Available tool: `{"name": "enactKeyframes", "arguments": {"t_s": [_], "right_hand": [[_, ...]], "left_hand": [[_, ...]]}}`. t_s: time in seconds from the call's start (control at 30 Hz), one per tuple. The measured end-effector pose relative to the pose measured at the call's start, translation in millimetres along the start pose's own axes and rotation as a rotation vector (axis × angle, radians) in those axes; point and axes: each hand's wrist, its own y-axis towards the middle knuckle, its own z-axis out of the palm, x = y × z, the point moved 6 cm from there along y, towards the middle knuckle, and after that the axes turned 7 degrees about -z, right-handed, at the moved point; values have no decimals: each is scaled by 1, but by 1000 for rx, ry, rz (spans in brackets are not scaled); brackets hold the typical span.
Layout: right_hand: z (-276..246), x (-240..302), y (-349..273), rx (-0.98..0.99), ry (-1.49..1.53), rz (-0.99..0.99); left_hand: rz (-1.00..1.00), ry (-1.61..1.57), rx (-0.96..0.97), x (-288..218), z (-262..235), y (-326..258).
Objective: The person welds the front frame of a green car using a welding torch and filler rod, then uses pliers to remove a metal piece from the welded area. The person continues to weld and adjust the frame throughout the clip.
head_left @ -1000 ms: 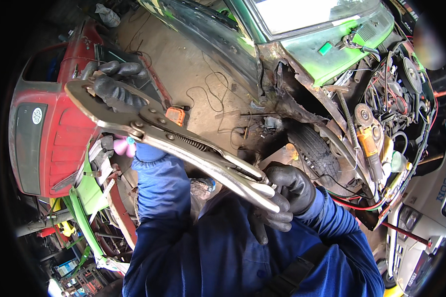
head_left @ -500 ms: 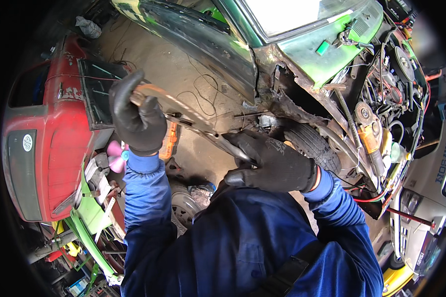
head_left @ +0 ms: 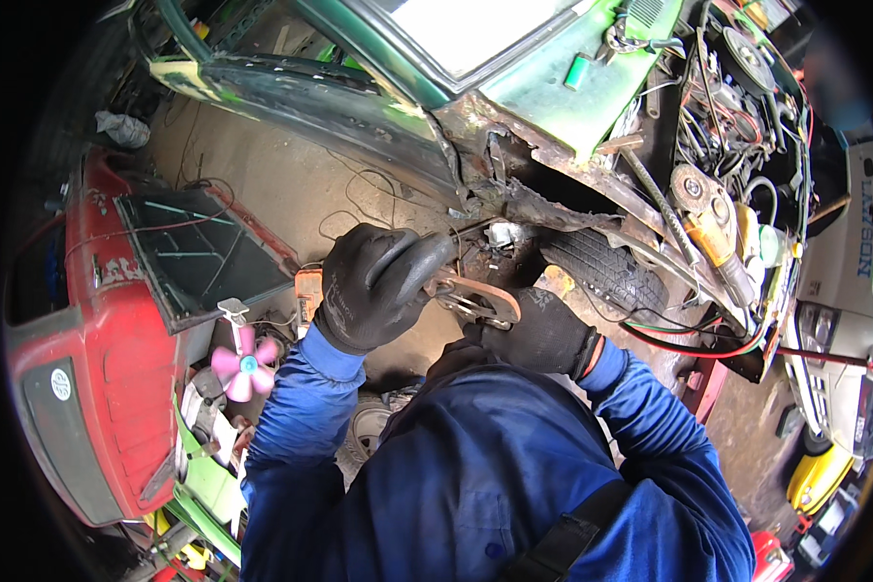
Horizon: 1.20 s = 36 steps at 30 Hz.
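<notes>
Both my hands wear black gloves and are close together in front of my chest. My left hand [head_left: 383, 286] is closed on one end of a rust-brown metal piece [head_left: 490, 293] with a curved edge. At the other end of it, my right hand [head_left: 541, 330] is curled, its fingertips partly hidden behind the piece. The metal piece now points mostly end-on toward me, so its full length does not show. Beyond my hands is the torn, rusty body edge [head_left: 514, 199] of a green car, above a black tyre [head_left: 606, 272].
An angle grinder [head_left: 713, 233] lies by the open engine bay at right. Pliers [head_left: 635, 41] and a green block [head_left: 577, 72] rest on the green panel. At left are a red car body [head_left: 116, 388], a pink fan [head_left: 245, 363] and a loose cable [head_left: 364, 194] on the floor.
My left hand has moved right and down, closer to my right hand. The metal piece has turned and looks shorter. The view has shifted, and the pink fan shows more fully.
</notes>
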Motion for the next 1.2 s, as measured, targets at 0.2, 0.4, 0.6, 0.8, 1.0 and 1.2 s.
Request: {"name": "enactKeyframes", "arguments": {"t_s": [0.2, 0.4, 0.6, 0.8, 1.0, 1.2], "right_hand": [[7, -2, 3, 101, 365, -245], [-30, -19, 0, -294, -129, -378], [-86, -68, 10, -442, -315, -361], [-105, -105, 46, -430, -419, -361], [-112, -182, 63, -344, -394, -97], [-117, -229, 61, -449, -556, 21]], "left_hand": [[-34, -225, -82, 11, 13, 17], [253, -113, 182, 29, 25, 54], [317, 136, 26, 92, -6, 129], [134, 235, -227, 159, 20, 223], [-31, 607, -66, 211, 90, 230], [-31, 636, -138, 224, 106, 224]]}}
